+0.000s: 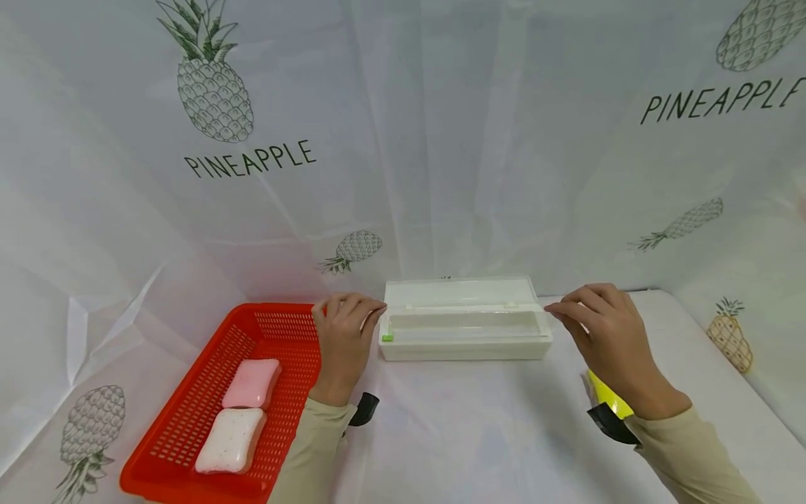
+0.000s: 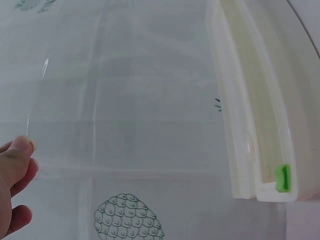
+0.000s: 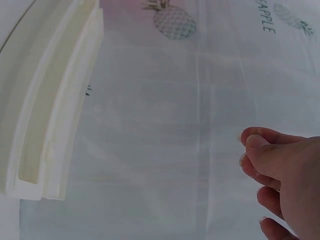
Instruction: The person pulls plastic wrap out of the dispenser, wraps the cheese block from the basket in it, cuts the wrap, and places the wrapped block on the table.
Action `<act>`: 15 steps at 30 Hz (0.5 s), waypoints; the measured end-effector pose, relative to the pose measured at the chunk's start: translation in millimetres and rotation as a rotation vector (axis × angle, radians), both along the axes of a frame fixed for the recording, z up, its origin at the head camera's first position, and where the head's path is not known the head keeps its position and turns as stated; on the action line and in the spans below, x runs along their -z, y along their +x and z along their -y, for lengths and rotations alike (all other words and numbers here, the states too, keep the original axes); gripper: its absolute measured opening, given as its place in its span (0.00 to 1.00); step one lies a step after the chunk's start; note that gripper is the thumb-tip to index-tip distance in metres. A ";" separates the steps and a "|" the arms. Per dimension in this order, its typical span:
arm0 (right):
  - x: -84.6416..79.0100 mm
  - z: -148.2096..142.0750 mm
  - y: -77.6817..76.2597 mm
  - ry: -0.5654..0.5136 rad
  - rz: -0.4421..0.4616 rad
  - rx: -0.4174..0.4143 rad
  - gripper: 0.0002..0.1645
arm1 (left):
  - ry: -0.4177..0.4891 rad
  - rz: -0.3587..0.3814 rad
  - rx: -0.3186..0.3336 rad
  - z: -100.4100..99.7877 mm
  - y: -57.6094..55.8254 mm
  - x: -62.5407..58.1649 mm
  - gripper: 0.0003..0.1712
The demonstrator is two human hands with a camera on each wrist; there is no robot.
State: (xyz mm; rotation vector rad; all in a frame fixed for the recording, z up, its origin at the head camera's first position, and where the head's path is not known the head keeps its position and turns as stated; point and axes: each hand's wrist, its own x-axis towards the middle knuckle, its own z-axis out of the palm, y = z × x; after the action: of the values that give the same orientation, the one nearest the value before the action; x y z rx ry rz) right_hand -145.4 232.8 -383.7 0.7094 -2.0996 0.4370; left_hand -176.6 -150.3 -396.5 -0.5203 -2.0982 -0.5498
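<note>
A long white cling film dispenser (image 1: 466,350) lies on the table against the backdrop, its lid (image 1: 460,290) raised at the back. A small green slider (image 1: 387,338) sits at its left end. My left hand (image 1: 345,336) pinches one corner of a clear sheet of cling film (image 2: 65,125) between thumb and fingertips. At the other end, my right hand (image 1: 607,336) pinches the film with thumb and index finger, the other fingers loosely bent. The see-through sheet stretches between both hands over the dispenser; its outline is faint.
A red plastic basket (image 1: 176,413) stands at the left, beside the left forearm. In it lie a pink bar of soap (image 1: 248,383) and a white speckled one (image 1: 229,441). Something yellow (image 1: 607,395) shows by the right wrist. A pineapple-print sheet (image 1: 441,140) hangs behind the table.
</note>
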 end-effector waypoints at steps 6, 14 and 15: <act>-6.4 -0.8 -0.4 0.005 -0.004 -0.005 0.18 | 0.005 -0.021 0.010 0.2 -0.8 -3.9 0.05; -16.0 -1.0 -0.7 0.008 -0.003 -0.003 0.17 | 0.014 -0.026 0.017 1.2 -1.0 -10.9 0.04; -16.9 -1.0 -0.7 0.008 -0.002 -0.004 0.17 | 0.014 -0.029 0.017 1.3 -1.0 -11.8 0.04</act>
State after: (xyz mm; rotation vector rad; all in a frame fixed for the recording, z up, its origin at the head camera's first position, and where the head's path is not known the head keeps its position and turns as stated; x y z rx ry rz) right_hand -146.0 233.8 -366.7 0.7185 -2.0991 0.4297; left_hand -177.6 -151.6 -384.7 -0.5358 -2.0628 -0.5626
